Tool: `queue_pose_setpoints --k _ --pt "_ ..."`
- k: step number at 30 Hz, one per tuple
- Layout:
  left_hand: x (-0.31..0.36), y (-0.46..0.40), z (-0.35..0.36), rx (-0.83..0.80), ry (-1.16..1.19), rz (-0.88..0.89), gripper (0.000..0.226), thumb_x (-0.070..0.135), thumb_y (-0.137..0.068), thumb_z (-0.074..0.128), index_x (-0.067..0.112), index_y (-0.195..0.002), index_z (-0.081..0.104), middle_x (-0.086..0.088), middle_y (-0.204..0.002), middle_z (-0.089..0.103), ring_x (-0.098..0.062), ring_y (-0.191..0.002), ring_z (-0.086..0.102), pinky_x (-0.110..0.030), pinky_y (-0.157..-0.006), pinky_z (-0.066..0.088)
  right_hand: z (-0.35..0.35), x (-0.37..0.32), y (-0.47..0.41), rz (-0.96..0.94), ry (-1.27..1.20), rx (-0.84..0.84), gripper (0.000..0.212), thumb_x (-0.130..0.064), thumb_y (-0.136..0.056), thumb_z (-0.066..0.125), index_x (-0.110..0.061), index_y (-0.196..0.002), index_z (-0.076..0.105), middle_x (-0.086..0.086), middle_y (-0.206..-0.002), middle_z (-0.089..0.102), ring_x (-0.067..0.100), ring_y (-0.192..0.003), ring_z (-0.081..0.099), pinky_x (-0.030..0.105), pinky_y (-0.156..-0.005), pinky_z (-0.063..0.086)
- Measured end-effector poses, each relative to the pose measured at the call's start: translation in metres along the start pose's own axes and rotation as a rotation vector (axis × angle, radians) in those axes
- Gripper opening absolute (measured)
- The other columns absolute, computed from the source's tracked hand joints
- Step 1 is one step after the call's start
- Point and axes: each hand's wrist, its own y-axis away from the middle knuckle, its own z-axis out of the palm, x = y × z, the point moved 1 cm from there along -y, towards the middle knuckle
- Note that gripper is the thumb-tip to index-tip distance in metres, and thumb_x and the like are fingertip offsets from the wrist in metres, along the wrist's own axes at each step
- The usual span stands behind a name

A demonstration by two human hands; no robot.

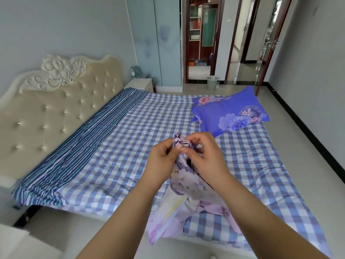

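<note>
A pale purple floral cloth, maybe a pillowcase, hangs bunched between my two hands above the bed. My left hand pinches its top edge from the left. Fingers of my right hand curl round the same gathered top edge from the right. The cloth's lower part drapes down onto the checked sheet near the bed's front edge.
A blue floral pillow lies at the bed's far right. A striped blue cloth runs along the tufted cream headboard on the left. Behind stand a white nightstand, a wardrobe, a grey bin and an open doorway.
</note>
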Motion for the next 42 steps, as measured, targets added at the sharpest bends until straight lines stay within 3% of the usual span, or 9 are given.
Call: queue_pose_setpoints --k 6,12,17,22,25,29,32,39,42 --pt "0.012 0.081 -0.042 -0.046 0.092 -0.006 0.019 0.013 -0.097 0.052 0.006 -0.106 0.067 -0.012 -0.092 0.071 -0.017 -0.083 0.067 -0.026 -0.074 0.054 0.034 -0.058 0.056 -0.055 0.098 0.152 0.005 -0.014 -0.09 0.057 -0.013 -0.085 0.058 -0.004 -0.09 0.055 0.009 -0.081 0.055 0.036 -0.066 0.048" --pt "0.027 0.119 -0.059 0.055 -0.044 0.085 0.006 0.016 -0.092 0.06 0.01 -0.091 0.064 -0.012 -0.087 0.064 -0.024 -0.077 0.062 -0.034 -0.069 0.051 0.047 -0.118 0.082 -0.088 0.207 0.204 0.008 -0.016 -0.093 0.055 -0.019 -0.088 0.05 -0.003 -0.094 0.055 0.004 -0.083 0.051 0.033 -0.068 0.048" --pt "0.048 0.131 -0.065 0.189 0.041 0.072 0.02 0.023 -0.1 0.046 0.013 -0.09 0.061 0.003 -0.07 0.061 -0.006 -0.061 0.055 -0.02 -0.057 0.046 0.058 -0.139 0.098 -0.101 0.152 0.182 0.01 -0.022 -0.095 0.052 -0.027 -0.095 0.043 -0.006 -0.093 0.055 0.008 -0.082 0.055 0.029 -0.067 0.048" --pt "0.061 0.114 -0.069 0.273 0.166 -0.008 0.025 0.024 -0.102 0.036 0.015 -0.086 0.053 -0.005 -0.086 0.06 -0.018 -0.081 0.058 -0.036 -0.079 0.047 0.072 -0.082 0.128 0.285 0.403 -0.007 0.029 -0.018 -0.09 0.05 -0.019 -0.115 0.036 0.004 -0.099 0.061 0.03 -0.082 0.061 0.04 -0.067 0.05" --pt "0.076 0.095 -0.079 0.351 0.147 0.029 0.033 0.032 -0.1 0.036 0.006 -0.101 0.056 -0.015 -0.104 0.062 -0.027 -0.098 0.059 -0.043 -0.095 0.043 0.061 -0.029 0.148 0.546 0.365 -0.08 0.046 -0.031 -0.093 0.051 -0.02 -0.135 0.035 0.01 -0.122 0.061 0.032 -0.106 0.06 0.039 -0.086 0.049" --pt "0.11 0.064 -0.098 0.368 0.27 0.154 0.024 0.042 -0.087 0.043 0.021 -0.08 0.047 -0.009 -0.085 0.05 -0.019 -0.079 0.048 -0.043 -0.08 0.043 0.045 -0.005 0.141 0.526 0.377 -0.224 0.081 -0.06 -0.077 0.056 -0.035 -0.147 0.023 0.001 -0.159 0.015 0.026 -0.145 0.014 0.05 -0.114 0.022" --pt "0.133 0.047 -0.108 0.405 0.336 0.186 0.024 0.044 -0.084 0.045 0.024 -0.073 0.042 -0.007 -0.076 0.045 -0.02 -0.075 0.042 -0.04 -0.073 0.039 0.033 -0.002 0.131 0.525 0.577 -0.449 0.083 -0.062 -0.082 0.053 -0.043 -0.148 0.009 -0.009 -0.158 -0.015 0.023 -0.146 -0.016 0.063 -0.111 0.002" --pt "0.149 0.015 -0.15 0.575 0.316 0.212 0.028 0.025 -0.099 0.034 0.021 -0.071 0.034 0.004 -0.065 0.036 -0.013 -0.059 0.035 -0.024 -0.056 0.034 -0.022 0.029 0.153 0.445 1.176 -0.758 0.102 -0.081 -0.073 0.039 -0.019 -0.151 0.017 0.004 -0.157 0.021 0.023 -0.147 0.005 0.052 -0.111 -0.02" --pt "0.127 0.007 -0.167 0.649 0.241 0.132 0.025 0.025 -0.101 0.031 0.016 -0.083 0.047 0.001 -0.075 0.046 -0.017 -0.072 0.048 -0.026 -0.067 0.043 -0.042 0.036 0.147 0.369 1.261 -0.588 0.065 -0.063 -0.089 0.028 -0.028 -0.142 0.038 -0.002 -0.142 0.048 0.024 -0.143 0.02 0.044 -0.088 -0.046"
